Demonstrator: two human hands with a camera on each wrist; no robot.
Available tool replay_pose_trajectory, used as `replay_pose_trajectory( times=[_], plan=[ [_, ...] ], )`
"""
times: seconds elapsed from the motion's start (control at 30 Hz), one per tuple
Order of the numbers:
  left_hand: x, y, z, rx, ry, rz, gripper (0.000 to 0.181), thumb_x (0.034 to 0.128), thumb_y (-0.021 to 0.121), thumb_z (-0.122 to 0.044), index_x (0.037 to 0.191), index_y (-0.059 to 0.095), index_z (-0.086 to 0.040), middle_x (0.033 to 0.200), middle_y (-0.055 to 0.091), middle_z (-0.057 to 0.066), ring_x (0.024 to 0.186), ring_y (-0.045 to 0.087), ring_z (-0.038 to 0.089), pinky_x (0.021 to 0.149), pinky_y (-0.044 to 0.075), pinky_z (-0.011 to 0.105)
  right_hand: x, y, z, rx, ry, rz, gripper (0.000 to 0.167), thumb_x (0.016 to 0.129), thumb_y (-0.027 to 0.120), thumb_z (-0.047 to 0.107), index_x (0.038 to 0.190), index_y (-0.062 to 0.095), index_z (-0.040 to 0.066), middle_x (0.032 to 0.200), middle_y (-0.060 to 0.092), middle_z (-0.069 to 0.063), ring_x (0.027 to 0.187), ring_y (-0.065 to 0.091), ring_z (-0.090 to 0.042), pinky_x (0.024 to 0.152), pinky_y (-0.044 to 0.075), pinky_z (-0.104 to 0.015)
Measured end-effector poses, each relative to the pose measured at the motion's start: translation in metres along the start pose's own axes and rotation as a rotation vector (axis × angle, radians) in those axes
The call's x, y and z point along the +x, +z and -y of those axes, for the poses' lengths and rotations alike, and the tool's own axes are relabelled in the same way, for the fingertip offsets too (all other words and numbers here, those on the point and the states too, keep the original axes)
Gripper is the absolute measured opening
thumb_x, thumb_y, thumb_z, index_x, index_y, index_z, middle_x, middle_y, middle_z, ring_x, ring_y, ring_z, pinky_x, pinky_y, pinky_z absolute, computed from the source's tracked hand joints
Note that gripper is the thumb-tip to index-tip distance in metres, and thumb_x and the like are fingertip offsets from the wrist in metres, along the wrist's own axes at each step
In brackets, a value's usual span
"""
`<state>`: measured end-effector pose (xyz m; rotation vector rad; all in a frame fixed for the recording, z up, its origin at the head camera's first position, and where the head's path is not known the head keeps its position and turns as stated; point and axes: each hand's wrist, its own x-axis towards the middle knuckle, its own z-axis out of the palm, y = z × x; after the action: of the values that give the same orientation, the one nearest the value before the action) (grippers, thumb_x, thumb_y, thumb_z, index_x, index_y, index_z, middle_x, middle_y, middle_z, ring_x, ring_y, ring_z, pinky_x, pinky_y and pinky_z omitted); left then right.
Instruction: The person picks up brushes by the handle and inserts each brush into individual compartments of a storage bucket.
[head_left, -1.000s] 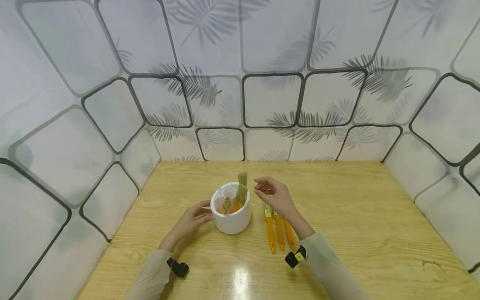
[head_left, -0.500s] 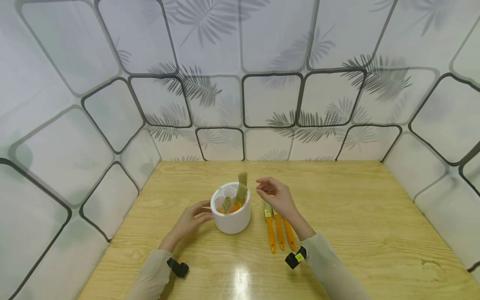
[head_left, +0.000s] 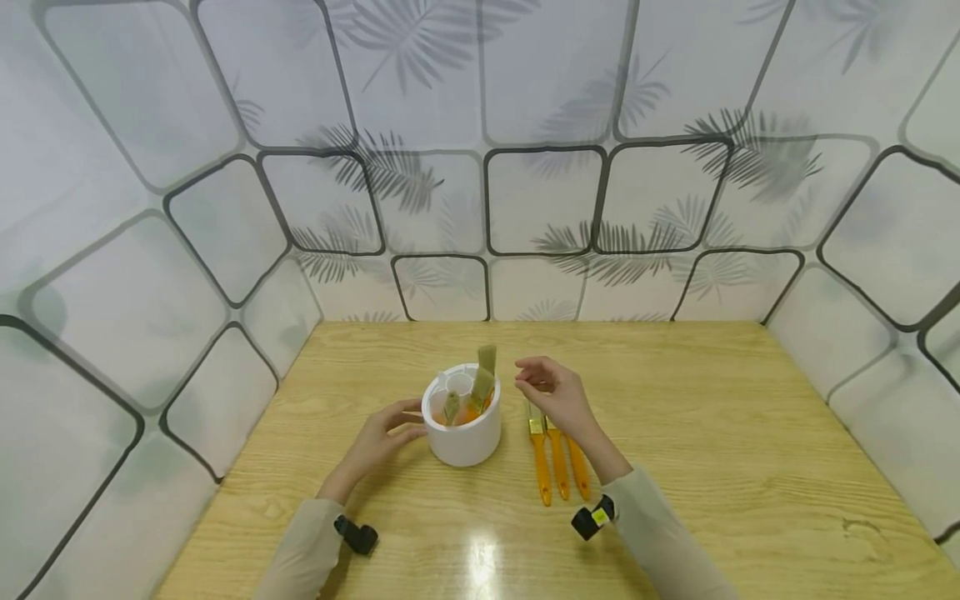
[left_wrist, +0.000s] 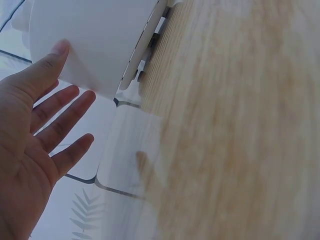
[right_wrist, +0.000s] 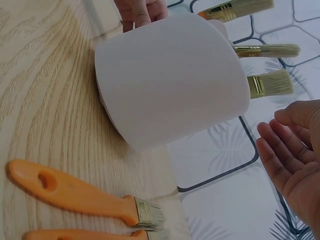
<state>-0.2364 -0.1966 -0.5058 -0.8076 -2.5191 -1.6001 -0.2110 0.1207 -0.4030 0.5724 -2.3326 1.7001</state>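
Observation:
A white round holder with inner compartments stands on the table, and several paintbrushes are in it, bristles up. My left hand is at the holder's left side; in the left wrist view its thumb touches the wall, fingers spread and fairly straight. My right hand hovers right of the holder, apart from it, fingers loosely bent with nothing between them. Below it lie three orange-handled paintbrushes side by side, bristles away from me; the right hand and forearm partly cover them.
The light wood table carries the holder and brushes. Patterned white panels rise at its back and both sides. A black camera is strapped to the left wrist, another camera to the right.
My right hand has drifted slightly to the right, away from the holder. The brushes in the holder have shifted very slightly. The left hand keeps its place.

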Motion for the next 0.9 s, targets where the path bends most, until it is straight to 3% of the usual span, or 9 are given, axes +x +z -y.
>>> replay_pose_trajectory(
  times=[0.17, 0.33, 0.47, 0.9],
  plan=[
    [0.001, 0.002, -0.005, -0.021, -0.023, 0.006, 0.049, 0.0828, 0.069, -0.017, 0.128, 0.053, -0.012, 0.129, 0.055, 0.012, 0.108, 0.059, 0.031, 0.094, 0.048, 0.045, -0.001, -0.003, -0.001, -0.008, 0.000, -0.012, 0.023, 0.086, 0.062, 0.000, 0.110, 0.061, -0.003, 0.094, 0.064, -0.023, 0.086, 0.062, -0.035, 0.072, 0.056, -0.028],
    [0.001, 0.001, -0.027, 0.001, -0.035, 0.031, 0.057, 0.0813, 0.071, -0.011, 0.133, 0.047, -0.003, 0.135, 0.048, 0.020, 0.112, 0.055, 0.039, 0.097, 0.042, 0.055, -0.002, -0.005, -0.004, -0.009, -0.001, -0.027, 0.023, 0.086, 0.063, 0.000, 0.109, 0.061, -0.003, 0.094, 0.064, -0.023, 0.085, 0.062, -0.036, 0.071, 0.055, -0.026],
    [0.001, -0.001, -0.040, 0.033, -0.060, 0.058, 0.063, 0.0802, 0.073, -0.014, 0.135, 0.043, -0.001, 0.136, 0.045, 0.023, 0.114, 0.052, 0.041, 0.100, 0.040, 0.056, -0.004, -0.006, -0.006, -0.020, 0.001, -0.030, 0.022, 0.087, 0.062, 0.001, 0.109, 0.061, -0.003, 0.093, 0.064, -0.023, 0.084, 0.062, -0.036, 0.070, 0.055, -0.025],
    [0.003, 0.003, -0.040, 0.033, -0.114, 0.086, 0.076, 0.0764, 0.076, -0.018, 0.139, 0.036, -0.004, 0.140, 0.040, 0.020, 0.120, 0.047, 0.041, 0.100, 0.039, 0.057, -0.005, -0.008, -0.010, -0.079, 0.049, -0.057, 0.021, 0.087, 0.063, 0.002, 0.107, 0.063, -0.002, 0.092, 0.064, -0.021, 0.082, 0.063, -0.032, 0.069, 0.055, -0.026]
  ],
)
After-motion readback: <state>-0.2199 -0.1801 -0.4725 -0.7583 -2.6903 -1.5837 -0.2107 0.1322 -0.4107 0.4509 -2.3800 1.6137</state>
